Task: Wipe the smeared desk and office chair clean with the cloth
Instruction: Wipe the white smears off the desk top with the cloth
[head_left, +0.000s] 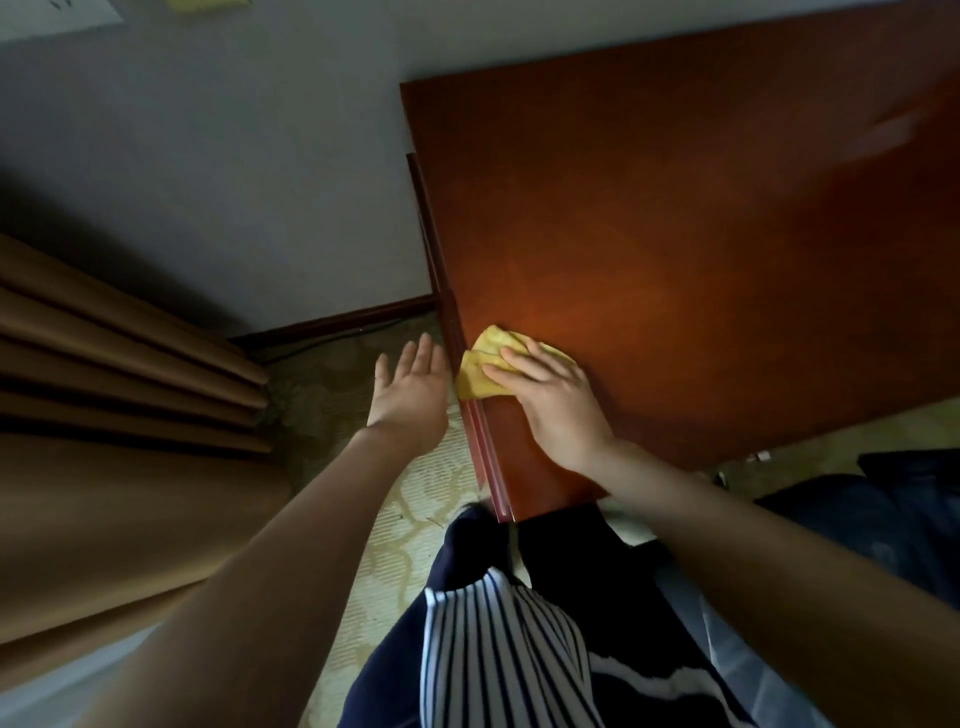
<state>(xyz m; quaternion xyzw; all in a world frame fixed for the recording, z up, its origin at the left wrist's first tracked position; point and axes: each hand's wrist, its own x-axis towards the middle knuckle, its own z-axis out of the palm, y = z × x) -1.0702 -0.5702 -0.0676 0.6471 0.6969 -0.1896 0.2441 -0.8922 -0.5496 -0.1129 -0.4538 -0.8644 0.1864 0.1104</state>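
The right hand (553, 400) lies flat, fingers straight, pressing a crumpled yellow cloth (485, 371) onto the glossy reddish-brown wooden table (675, 218) right at its left edge. The left hand (413, 392) hovers beside that edge with fingers spread and relaxed, holding nothing, above patterned beige carpet (415, 499). Brown pleated curtains (104, 395) hang at left.

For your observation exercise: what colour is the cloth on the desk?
Yellow; the cloth shows best in the head view, under the right hand.
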